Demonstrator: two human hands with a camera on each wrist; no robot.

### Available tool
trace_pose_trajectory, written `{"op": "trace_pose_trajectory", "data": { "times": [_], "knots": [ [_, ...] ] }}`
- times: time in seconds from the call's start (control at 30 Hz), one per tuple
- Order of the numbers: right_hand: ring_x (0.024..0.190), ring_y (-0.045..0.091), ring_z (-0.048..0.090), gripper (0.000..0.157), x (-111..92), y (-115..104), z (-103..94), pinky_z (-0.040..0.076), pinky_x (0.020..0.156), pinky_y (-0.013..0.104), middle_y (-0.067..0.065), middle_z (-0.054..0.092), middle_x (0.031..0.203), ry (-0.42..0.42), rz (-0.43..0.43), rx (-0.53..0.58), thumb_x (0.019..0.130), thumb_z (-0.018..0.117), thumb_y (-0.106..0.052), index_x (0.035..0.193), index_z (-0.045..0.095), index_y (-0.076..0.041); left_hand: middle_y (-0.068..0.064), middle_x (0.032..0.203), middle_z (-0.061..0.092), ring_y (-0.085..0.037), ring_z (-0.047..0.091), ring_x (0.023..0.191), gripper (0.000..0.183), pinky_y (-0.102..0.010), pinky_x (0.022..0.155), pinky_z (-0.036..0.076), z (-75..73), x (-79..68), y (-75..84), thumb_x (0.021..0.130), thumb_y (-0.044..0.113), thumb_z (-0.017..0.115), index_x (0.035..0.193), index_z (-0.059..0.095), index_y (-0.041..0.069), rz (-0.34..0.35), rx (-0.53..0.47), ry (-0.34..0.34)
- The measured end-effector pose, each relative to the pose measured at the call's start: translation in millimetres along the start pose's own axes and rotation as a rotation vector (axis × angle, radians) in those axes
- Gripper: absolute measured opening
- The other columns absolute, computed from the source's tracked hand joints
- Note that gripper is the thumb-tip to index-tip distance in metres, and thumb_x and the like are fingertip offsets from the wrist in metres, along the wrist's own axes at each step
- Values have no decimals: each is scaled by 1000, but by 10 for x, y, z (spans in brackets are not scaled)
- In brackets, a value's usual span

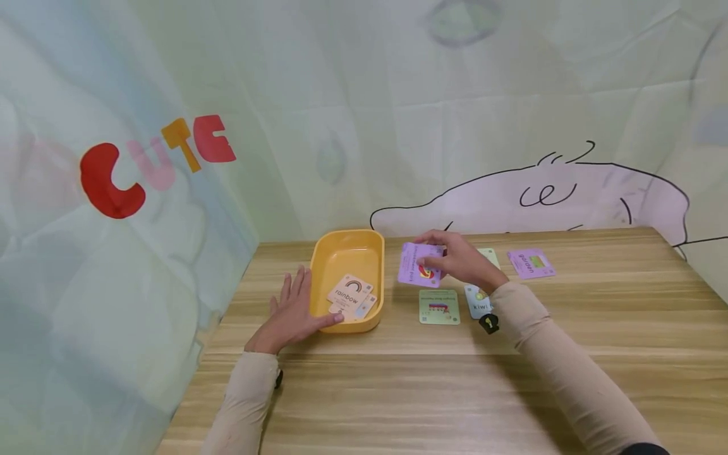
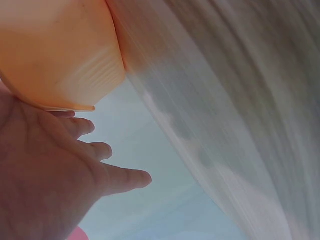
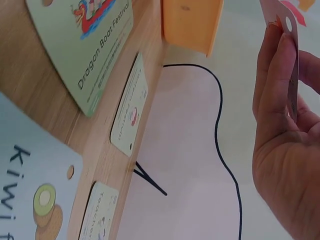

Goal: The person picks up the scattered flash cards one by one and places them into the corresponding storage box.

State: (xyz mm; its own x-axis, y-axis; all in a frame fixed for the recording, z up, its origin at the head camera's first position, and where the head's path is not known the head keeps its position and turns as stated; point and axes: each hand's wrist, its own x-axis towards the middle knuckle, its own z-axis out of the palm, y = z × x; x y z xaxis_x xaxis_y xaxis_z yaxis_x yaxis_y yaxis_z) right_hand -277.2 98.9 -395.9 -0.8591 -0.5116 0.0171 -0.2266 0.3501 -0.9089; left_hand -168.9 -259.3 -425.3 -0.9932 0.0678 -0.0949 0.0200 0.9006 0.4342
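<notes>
My left hand (image 1: pixel 291 319) rests against the left side of a yellow tray (image 1: pixel 382 265), fingers straight and spread, the thumb lying over its near rim. A few pale pink cards lie inside; the top one is a rainbow card (image 1: pixel 348 291). To the right of the tray, my right hand (image 1: pixel 463 256) pinches a purple card (image 1: pixel 411 268) between thumb and fingers, raised above the table. That purple card (image 3: pixel 294 65) appears nearly edge-on in the right wrist view. Below this hand lie a green Dragon Boat Festival card (image 1: pixel 439 308) and a pale blue kiwi card (image 1: pixel 476 303).
A purple garden card (image 1: pixel 531 263) lies at the back right of the wooden table (image 1: pixel 398 392). Two more green cards, a festival card (image 3: pixel 129 110) and a teacher card (image 3: pixel 100 212), lie near the back edge. A printed cloth (image 1: pixel 318 114) hangs behind the table and on the left.
</notes>
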Motion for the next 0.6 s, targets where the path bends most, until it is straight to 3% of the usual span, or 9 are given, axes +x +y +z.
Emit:
{"op": "trace_pose_trajectory", "data": {
  "times": [0.6],
  "knots": [
    [84, 26, 70, 36, 241, -143, 343, 62, 66, 39, 7, 66, 113, -20, -66, 6, 93, 72, -10, 128, 66, -18, -12, 171, -10, -42, -14, 155, 129, -77, 113, -1, 1, 11, 17, 79, 73, 69, 163, -4, 7, -17, 11, -19]
  ]
}}
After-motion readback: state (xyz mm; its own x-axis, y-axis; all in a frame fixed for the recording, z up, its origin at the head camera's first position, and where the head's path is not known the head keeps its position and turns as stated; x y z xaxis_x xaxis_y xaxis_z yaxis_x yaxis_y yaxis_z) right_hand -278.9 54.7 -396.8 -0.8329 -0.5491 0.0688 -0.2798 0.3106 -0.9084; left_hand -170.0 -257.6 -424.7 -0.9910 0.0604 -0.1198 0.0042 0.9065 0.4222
